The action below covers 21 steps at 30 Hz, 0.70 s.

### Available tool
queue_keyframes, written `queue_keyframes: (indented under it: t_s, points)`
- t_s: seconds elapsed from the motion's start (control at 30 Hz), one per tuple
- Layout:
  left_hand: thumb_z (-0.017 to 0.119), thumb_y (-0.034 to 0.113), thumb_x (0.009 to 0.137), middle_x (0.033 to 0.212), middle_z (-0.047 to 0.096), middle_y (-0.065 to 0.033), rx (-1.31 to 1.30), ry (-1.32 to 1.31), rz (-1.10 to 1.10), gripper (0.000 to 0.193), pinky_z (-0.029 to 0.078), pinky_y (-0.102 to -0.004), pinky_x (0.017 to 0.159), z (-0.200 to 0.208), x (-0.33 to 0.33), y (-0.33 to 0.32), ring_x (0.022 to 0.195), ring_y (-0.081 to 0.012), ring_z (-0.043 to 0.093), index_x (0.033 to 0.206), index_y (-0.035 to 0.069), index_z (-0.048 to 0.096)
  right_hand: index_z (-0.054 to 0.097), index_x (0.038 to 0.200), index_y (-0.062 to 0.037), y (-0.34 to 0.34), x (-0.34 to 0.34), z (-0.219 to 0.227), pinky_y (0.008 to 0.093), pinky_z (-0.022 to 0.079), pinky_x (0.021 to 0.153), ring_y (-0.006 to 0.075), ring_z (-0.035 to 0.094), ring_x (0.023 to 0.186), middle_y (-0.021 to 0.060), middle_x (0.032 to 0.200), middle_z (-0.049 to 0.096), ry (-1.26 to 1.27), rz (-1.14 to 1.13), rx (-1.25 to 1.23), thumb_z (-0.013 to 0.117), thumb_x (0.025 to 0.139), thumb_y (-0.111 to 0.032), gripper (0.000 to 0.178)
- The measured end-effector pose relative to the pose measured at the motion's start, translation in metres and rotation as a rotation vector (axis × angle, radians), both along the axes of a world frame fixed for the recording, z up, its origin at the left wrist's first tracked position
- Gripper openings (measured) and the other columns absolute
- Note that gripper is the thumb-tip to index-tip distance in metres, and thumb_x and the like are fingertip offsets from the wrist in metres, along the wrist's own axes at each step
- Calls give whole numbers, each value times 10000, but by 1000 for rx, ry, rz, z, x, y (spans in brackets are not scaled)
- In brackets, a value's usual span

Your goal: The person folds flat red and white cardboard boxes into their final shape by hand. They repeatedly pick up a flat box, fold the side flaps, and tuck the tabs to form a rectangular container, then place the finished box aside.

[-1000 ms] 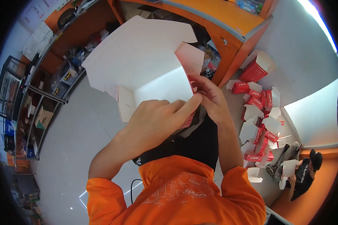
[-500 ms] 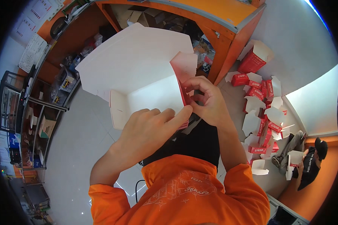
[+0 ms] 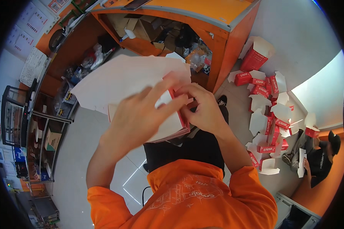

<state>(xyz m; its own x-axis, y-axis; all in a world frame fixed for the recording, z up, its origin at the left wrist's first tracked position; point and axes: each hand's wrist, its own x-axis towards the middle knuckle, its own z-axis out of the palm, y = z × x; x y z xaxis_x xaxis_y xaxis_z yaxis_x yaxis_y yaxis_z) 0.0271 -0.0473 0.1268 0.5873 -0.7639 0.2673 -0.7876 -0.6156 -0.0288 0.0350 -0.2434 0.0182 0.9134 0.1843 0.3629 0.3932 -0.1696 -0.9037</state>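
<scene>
A paper food box (image 3: 126, 74), white inside and red outside, lies in front of me with its broad lid flap raised on the far side. My right hand (image 3: 204, 108) pinches the red edge of its right wall, where a small tab shows between the fingers. My left hand (image 3: 137, 112) is over the box, blurred, its thumb and forefinger apart and stretched toward the right corner flap. It hides much of the box's inside. Layered red-edged card (image 3: 176, 134) shows under the box, above my dark-trousered legs.
Several folded red-and-white boxes (image 3: 260, 91) lie piled on the floor at right, near a larger red box (image 3: 255, 57). A person (image 3: 321, 156) sits by the right wall holding white card. An orange counter (image 3: 218, 49) stands ahead; shelves (image 3: 53, 126) line the left.
My left hand has lifted from the box's near edge and opened toward the right corner. The raised lid flap sits lower in view. My right hand keeps its pinch on the right wall.
</scene>
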Motion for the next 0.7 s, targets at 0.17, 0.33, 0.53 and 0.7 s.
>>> queue_keyframes:
  t_s: [0.17,0.33,0.53,0.7]
  points:
    - [670,130,773,938,664,19,43,-247,-155,163,589,-346,803,-20,37,10,981,-206,634,934,107,687,671,999,-9,9,0,6,297,582,665,206,719,737,123,890,684,-142,-162,-158,705,801,41,207]
    - [670,130,751,909,660,14,38,-228,-169,111,585,-345,832,-17,30,12,964,-204,633,857,101,671,679,895,-24,18,3,2,300,539,577,201,692,608,108,691,666,-209,-316,-227,754,800,-9,122]
    - [677,112,749,890,691,11,142,-130,-190,89,579,-335,826,-14,37,3,952,-195,635,837,101,685,678,886,-18,23,-3,-7,291,542,572,189,696,612,110,722,687,-225,-387,-108,780,814,-28,126]
    - [670,70,756,909,692,-14,214,-23,-199,137,567,-343,815,-21,50,-3,930,-211,650,887,87,703,668,891,-5,22,-2,-11,264,540,579,124,686,626,84,758,722,-124,-348,18,758,860,-17,96]
